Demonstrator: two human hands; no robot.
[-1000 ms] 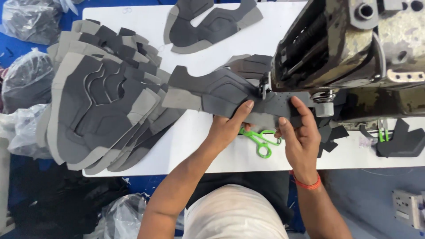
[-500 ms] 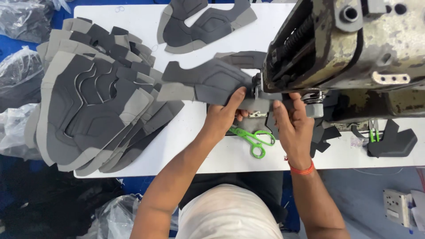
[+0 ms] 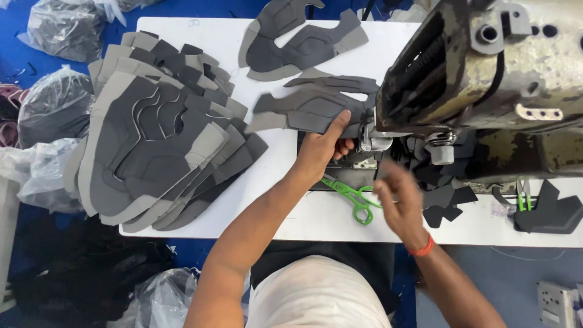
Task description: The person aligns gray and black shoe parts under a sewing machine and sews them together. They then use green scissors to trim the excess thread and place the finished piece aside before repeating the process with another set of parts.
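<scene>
While the left hand is pinching a grey shoe-upper piece between thumb and fingers, that piece is lying flat on the white table, its right end reaching under the head of the worn sewing machine. Nearer and to the right, the right hand is hovering with fingers loosely spread, gripping nothing, just beside the green scissors lying on the table. A fanned stack of grey pieces is sitting at the left, and another cut piece is lying at the far edge.
</scene>
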